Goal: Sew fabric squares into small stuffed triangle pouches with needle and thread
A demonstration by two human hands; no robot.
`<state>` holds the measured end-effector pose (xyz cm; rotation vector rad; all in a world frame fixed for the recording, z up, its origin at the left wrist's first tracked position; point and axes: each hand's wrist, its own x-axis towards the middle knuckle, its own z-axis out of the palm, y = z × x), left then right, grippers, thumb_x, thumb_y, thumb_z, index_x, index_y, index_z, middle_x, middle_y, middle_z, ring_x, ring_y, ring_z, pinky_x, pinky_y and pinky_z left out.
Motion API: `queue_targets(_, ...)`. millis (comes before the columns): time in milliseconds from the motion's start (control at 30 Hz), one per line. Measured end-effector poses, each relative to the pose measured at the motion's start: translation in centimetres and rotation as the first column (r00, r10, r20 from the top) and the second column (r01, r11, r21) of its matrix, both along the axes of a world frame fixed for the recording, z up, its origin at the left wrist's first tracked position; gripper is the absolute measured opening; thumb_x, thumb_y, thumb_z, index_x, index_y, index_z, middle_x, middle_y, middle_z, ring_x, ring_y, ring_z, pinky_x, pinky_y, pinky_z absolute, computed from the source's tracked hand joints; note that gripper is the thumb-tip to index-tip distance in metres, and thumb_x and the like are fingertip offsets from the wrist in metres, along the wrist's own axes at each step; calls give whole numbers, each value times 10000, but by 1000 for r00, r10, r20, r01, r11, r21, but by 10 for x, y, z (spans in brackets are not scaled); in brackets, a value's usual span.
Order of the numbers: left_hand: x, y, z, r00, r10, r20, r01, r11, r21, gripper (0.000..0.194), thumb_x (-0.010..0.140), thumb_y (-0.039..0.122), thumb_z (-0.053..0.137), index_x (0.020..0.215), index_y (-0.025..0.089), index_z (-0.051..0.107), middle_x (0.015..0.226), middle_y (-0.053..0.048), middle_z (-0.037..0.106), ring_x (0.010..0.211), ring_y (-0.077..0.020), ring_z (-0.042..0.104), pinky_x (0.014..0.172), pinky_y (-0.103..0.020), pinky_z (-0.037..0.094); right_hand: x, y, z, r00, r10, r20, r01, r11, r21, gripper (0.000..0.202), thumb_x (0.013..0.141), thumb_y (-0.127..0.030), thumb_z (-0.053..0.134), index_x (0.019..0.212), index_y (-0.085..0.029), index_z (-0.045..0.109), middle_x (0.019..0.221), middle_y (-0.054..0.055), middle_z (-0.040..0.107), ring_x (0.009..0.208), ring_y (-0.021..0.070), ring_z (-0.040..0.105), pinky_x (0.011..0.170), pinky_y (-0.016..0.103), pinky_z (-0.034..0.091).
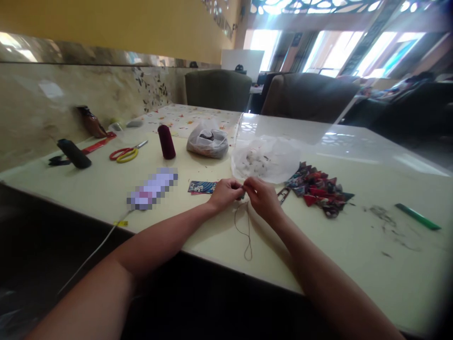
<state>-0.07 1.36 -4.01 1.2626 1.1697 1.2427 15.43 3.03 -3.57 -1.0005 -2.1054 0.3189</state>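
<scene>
My left hand (227,192) and my right hand (260,194) meet fingertip to fingertip above the table. Both are closed in a pinch; what lies between the fingers is too small to make out. A dark thread (248,236) hangs below them and ends in a loop on the tabletop. Partly under my left hand is a blue patterned strip (202,187) with a pink edge beneath it. Just right of my right hand lies a dark slotted piece (283,194), beside a pile of folded red and dark fabric pieces (320,189).
Behind my hands are a white plastic sheet (265,158) with scraps and a tied bag (207,141). Leftward stand a maroon thread spool (166,141), scissors (124,154), a dark spool (74,154) and a blurred-out phone-like item (153,189). A green tool (417,216) lies right.
</scene>
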Motion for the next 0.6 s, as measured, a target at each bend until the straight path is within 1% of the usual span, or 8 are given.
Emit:
queue_targets(100,0,0,3,999,12,-29,-13,1000,-4,98,694,138,748,628,130,676,604,-13,643,522,-108,583,523,-236,523,-3,-3,1,999,-14,-34,17,995,96,161,890,-187,524,739,-208,577,844,67,584,821,204,545,733,316,413)
queue_targets(200,-1,-1,7,999,15,-34,-14,1000,8,105,706,177,750,644,130,679,619,-18,640,537,-120,592,502,-242,528,-6,-8,6,998,10,-63,2,984,178,226,919,-189,489,701,-217,540,864,82,601,883,221,536,783,345,431)
queue_targets(300,-2,-2,9,999,31,-44,-31,999,18,96,664,164,767,641,138,677,624,-14,639,542,-125,587,492,-245,520,-8,-15,13,989,64,-133,-42,986,161,250,944,-217,469,698,-222,518,879,84,618,893,214,541,801,352,451)
queue_targets(367,-2,-2,8,999,33,-29,-34,999,-14,106,642,157,769,624,143,666,609,-9,626,539,-126,576,493,-250,516,-9,-18,17,965,107,-239,-86,992,96,226,940,-257,504,717,-222,517,905,78,632,904,204,558,817,351,468)
queue_targets(433,-3,-2,6,999,18,41,-15,997,-71,105,656,189,762,648,144,667,627,-17,632,564,-139,591,510,-268,524,-7,-18,21,898,136,-419,-174,983,-52,191,931,-323,545,771,-224,507,890,57,640,861,186,587,778,340,497)
queue_targets(500,-5,-1,5,991,13,132,4,991,-132,120,674,223,757,683,142,668,664,-35,652,600,-157,617,533,-289,532,-1,-14,24,782,113,-614,-310,924,-226,208,930,-411,551,849,-239,466,787,12,620,738,164,602,659,311,511)
queue_targets(567,-7,2,5,979,38,201,-3,985,-171,132,674,219,762,681,139,657,691,-53,673,632,-165,636,580,-308,548,10,-7,29,662,58,-747,-414,859,-300,252,925,-468,554,898,-258,418,667,-40,553,614,147,577,558,285,491)
queue_targets(600,-9,3,5,972,56,228,-14,984,-179,135,670,208,767,672,137,651,703,-59,684,653,-165,645,621,-317,559,17,-2,31,613,35,-790,-430,853,-296,263,919,-472,565,911,-264,404,632,-58,515,582,141,563,546,282,490)
